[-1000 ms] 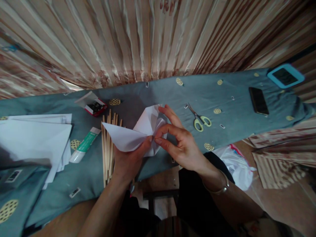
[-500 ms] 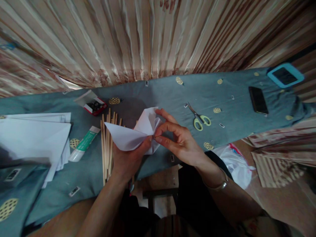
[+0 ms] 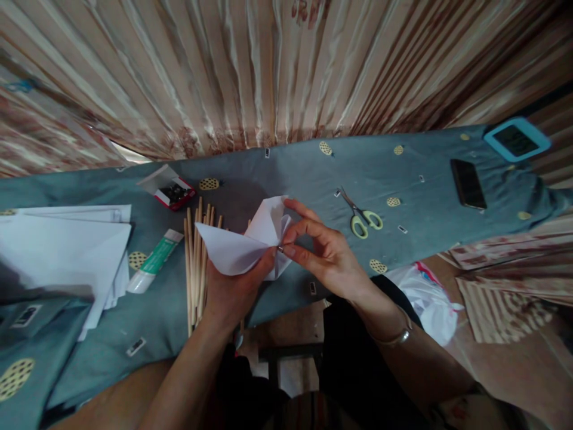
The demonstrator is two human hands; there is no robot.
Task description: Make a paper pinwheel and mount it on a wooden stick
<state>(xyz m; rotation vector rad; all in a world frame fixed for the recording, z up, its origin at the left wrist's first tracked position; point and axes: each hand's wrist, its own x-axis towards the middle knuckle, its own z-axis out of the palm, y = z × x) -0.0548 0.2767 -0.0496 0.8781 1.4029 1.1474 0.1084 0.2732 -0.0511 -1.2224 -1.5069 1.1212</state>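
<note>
A folded white paper (image 3: 233,249), its corners gathered toward the middle like a pinwheel, is held over the near edge of the table. My left hand (image 3: 233,294) grips it from below, thumb on top close to the centre. Thumb and forefinger of my right hand (image 3: 333,258) pinch a tiny metal pin (image 3: 280,248) at that centre; how deep it sits is hidden. Another right finger reaches up to the paper's upper edge. Several wooden sticks (image 3: 193,272) lie beside and partly behind my left hand.
Left of the sticks are a green-and-white tube (image 3: 156,260), an open red box (image 3: 175,194) of small dark pieces and stacked white sheets (image 3: 67,245). To the right lie scissors (image 3: 360,216), a phone (image 3: 468,183) and a blue-framed device (image 3: 517,140). A plastic bag (image 3: 425,301) sits lower right.
Both hands keep nearly the same hold. The paper's left flap has shifted slightly right, and the metal pin shows more clearly between my right fingertips.
</note>
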